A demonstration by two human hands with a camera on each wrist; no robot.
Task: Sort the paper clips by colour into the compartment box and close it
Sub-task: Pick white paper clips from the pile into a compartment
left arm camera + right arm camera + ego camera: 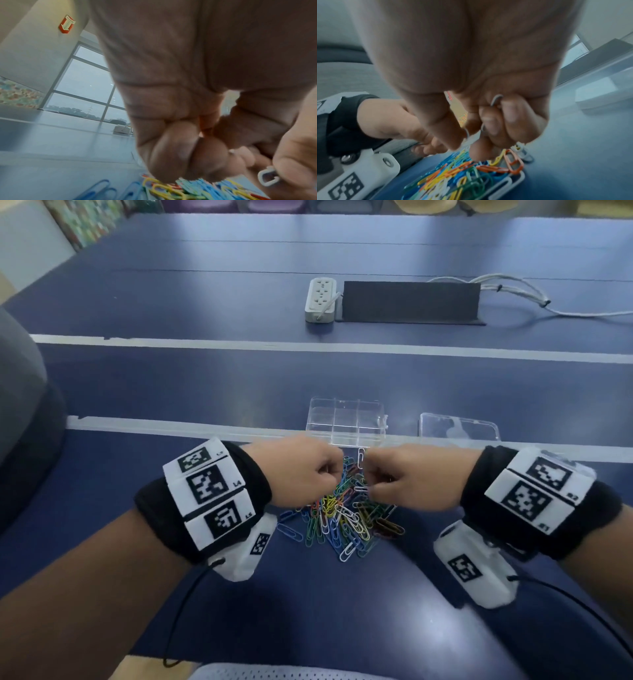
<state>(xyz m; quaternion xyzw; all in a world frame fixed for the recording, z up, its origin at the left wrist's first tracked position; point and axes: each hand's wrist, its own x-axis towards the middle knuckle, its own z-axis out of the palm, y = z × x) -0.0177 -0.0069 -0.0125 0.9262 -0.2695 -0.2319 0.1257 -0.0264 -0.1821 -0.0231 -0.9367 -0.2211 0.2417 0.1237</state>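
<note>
Blue table (342, 378) carries the clear compartment box (346, 421) at twelve o'clock from the hands, its compartments apparently unfilled and its lid (459, 426) off at the box's three o'clock; the mixed paper clip pile (342, 518) lies at six o'clock, so sorting has, I judge, barely begun. Left hand (298, 470) curls over the pile, contents untellable; right hand (404, 477) pinches white clips (496, 100); next they need carrying to one compartment.

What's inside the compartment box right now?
The visible compartments of the compartment box look empty. Its near edge is covered by the left hand and right hand.
</note>
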